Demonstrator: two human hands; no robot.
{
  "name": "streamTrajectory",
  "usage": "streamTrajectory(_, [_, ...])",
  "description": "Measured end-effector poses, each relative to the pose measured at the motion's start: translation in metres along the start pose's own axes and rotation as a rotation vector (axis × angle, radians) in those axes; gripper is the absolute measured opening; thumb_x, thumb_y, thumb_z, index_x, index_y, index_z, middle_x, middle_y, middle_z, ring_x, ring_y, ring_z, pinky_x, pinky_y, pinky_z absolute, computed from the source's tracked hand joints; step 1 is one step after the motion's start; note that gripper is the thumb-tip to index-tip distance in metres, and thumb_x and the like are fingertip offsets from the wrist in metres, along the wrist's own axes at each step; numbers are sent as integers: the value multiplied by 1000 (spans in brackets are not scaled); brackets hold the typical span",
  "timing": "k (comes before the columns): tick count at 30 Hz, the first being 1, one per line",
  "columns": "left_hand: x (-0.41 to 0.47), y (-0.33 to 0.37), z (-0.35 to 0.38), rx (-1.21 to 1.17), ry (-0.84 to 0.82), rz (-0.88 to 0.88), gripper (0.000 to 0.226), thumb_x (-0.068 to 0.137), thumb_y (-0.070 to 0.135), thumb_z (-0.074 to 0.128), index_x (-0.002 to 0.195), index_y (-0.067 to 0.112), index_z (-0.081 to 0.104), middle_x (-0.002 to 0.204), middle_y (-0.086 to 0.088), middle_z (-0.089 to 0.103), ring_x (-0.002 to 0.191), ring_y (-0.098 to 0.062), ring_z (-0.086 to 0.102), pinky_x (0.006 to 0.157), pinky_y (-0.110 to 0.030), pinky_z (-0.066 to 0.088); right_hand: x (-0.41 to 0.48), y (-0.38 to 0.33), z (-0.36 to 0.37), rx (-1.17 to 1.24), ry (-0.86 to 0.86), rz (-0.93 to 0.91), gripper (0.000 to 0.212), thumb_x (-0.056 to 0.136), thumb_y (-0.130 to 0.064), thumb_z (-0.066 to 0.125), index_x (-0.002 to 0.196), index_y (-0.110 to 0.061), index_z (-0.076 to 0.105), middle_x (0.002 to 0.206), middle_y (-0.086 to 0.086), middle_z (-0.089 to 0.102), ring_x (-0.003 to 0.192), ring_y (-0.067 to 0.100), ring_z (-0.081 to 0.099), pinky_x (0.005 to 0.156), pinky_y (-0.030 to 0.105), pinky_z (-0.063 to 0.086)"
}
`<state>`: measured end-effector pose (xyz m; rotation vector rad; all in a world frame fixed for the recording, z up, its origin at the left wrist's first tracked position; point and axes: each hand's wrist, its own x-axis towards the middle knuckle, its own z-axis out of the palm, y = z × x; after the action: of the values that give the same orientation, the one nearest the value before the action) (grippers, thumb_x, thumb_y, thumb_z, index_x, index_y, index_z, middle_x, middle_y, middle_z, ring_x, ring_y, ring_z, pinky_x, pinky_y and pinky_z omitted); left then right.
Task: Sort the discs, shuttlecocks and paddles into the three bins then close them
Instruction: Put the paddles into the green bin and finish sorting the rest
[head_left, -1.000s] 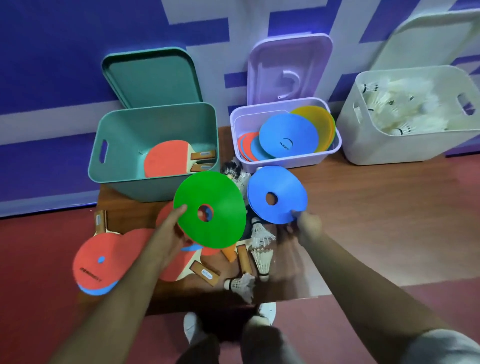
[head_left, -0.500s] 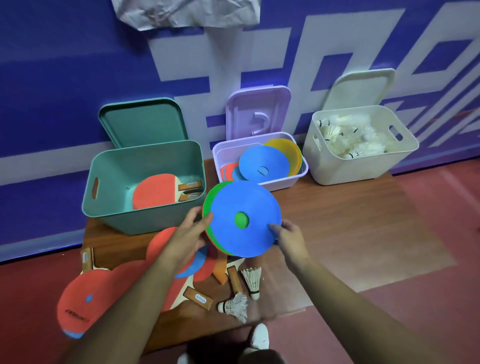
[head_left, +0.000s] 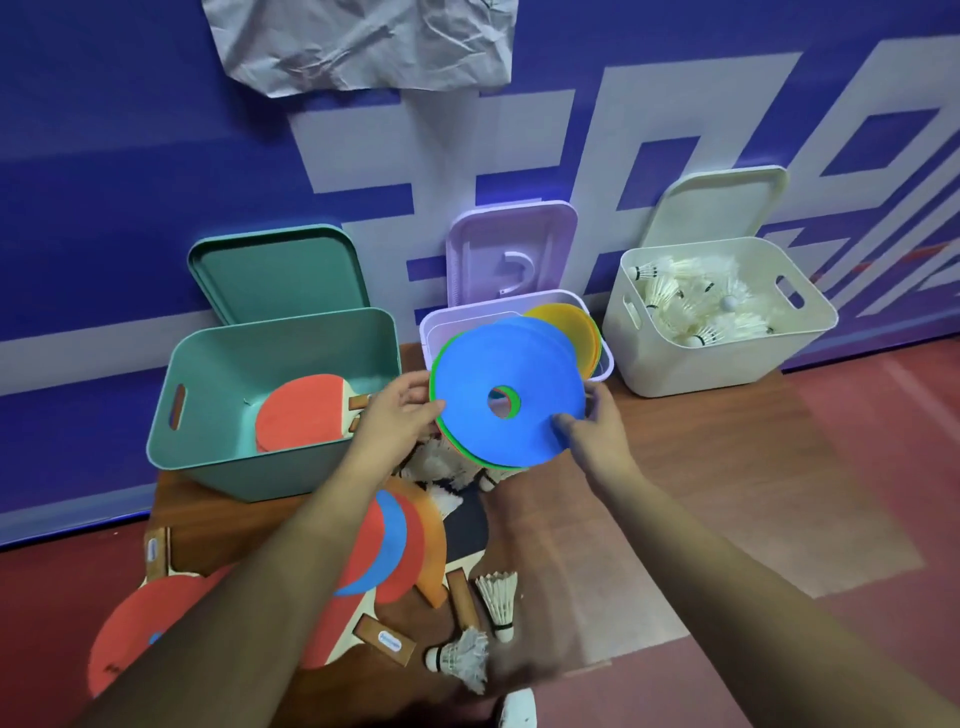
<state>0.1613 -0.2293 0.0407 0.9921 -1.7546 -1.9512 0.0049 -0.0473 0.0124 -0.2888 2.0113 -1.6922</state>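
A low wooden table (head_left: 649, 499) is set against the blue wall, and three open bins are lined up along that wall. Their lids (head_left: 280, 270) are propped upright behind them, so that the mouths are kept free for loading. The green bin (head_left: 260, 467), at the left, is seen to hold one red paddle (head_left: 298, 415) lying flat. The white bin (head_left: 691, 364), at the right, is heaped with shuttlecocks (head_left: 691, 306). The lilac bin (head_left: 431, 322), between them, is already loaded with discs, and a yellow disc (head_left: 563, 322) is leaned at its right wall.

A blue disc (head_left: 519, 364) is stacked on a green disc (head_left: 434, 371). The pair is held tilted just over the lilac bin's near rim, presumably so that both can be slid in together. The left edge of the stack is pinched by the left hand (head_left: 400, 415), with thumb and fingers curled onto it. The right edge is clamped by the right hand (head_left: 597, 431), with the thumb pressed on the blue face.

Loose paddles (head_left: 150, 639), loose discs (head_left: 395, 540) and loose shuttlecocks (head_left: 498, 597) are scattered on the table, so the sorting is judged far from finished.
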Motion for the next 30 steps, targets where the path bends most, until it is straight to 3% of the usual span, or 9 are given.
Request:
streamTrajectory(3, [36,2,13,135,38,39,25,85,-1,67,103,14,57,92,-9,67,86,-25,65,80,-40,56,34,-13,-8,-134,9,-47,48,80,0,59,125,-14,51,102,3,62,88,19,63,75,37,54])
streamTrajectory(6, [77,-2,32,289,53,61,26,81,1,71,98,16,58,90,-10,68,83,-29,66,79,-45,58,73,-19,-13,-252,3,-83,40,84,-8,53,123,-15,57,104,1,66,91,20,63,78,36,52])
streamTrajectory(10, [128,-21,52,352,145,-31,26,80,-1,71,100,13,60,86,-11,63,72,-28,65,77,-48,59,118,-15,-16,-365,-8,-97,44,81,-4,44,121,-15,61,100,2,67,93,24,62,80,37,52])
streamTrajectory(15, [171,-55,59,433,212,-59,27,76,-2,71,92,18,62,84,-7,67,88,-32,67,83,-46,56,158,11,-13,-478,4,-42,37,81,-5,55,117,-13,57,96,2,65,85,21,62,78,36,53])
streamTrajectory(18, [178,-61,59,480,201,-70,26,79,2,69,104,10,67,93,-6,70,95,-26,67,91,-38,53,167,24,-11,-558,-73,-51,34,80,-6,54,113,-8,61,94,4,66,88,25,62,72,29,47])
streamTrajectory(20, [172,-54,58,472,184,-76,27,83,7,68,110,6,66,96,-4,67,93,-19,64,91,-30,50,161,27,-14,-635,-59,-118,29,79,-11,54,106,-5,62,84,5,60,83,28,58,66,27,38])
streamTrajectory(24, [130,-30,42,377,135,-49,13,83,16,65,96,19,66,84,-1,66,80,-17,61,79,-30,50,120,24,-12,-608,-92,-167,40,84,-13,58,123,-3,59,118,11,61,99,23,60,85,29,46])
streamTrajectory(27, [79,-28,21,359,93,-49,17,78,25,66,94,25,67,84,0,66,73,-13,60,74,-30,50,71,23,1,-533,-179,-229,33,84,-20,58,114,-9,61,111,7,61,93,17,60,79,24,47])
streamTrajectory(30, [24,-32,3,300,138,-50,14,78,17,64,89,26,64,78,-2,64,75,-19,60,70,-30,46,24,34,23,-466,-287,-192,20,80,-26,55,99,-20,59,98,3,61,85,17,61,75,33,52])
